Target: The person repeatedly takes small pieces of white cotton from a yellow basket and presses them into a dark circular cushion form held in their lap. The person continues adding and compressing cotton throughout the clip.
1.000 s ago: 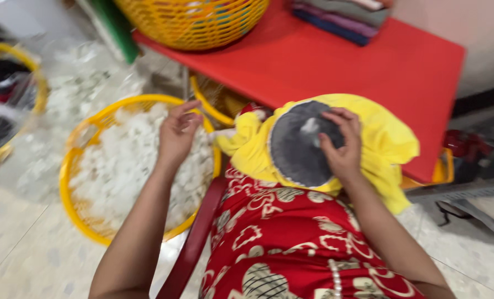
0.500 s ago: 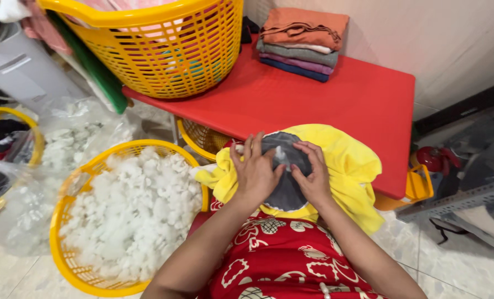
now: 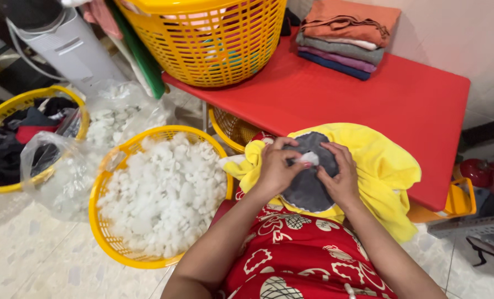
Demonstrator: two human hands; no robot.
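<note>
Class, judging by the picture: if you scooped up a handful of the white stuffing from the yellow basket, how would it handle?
The white stuffing lies in loose fluffy clumps, so probably very light and squashy. Bits would likely cling and stray rather than roll.

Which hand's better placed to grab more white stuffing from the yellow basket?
Left, probably. The left hand is on the basket side of the yellow plush; the right hand would have to cross over.

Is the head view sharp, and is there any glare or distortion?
Head view: mostly sharp, evenly lit, soft shadows; the hands, left and right, on the grey pad, look clear; slight sheen on the plastic bag; wide-angle lens bends the red table edges.
</note>
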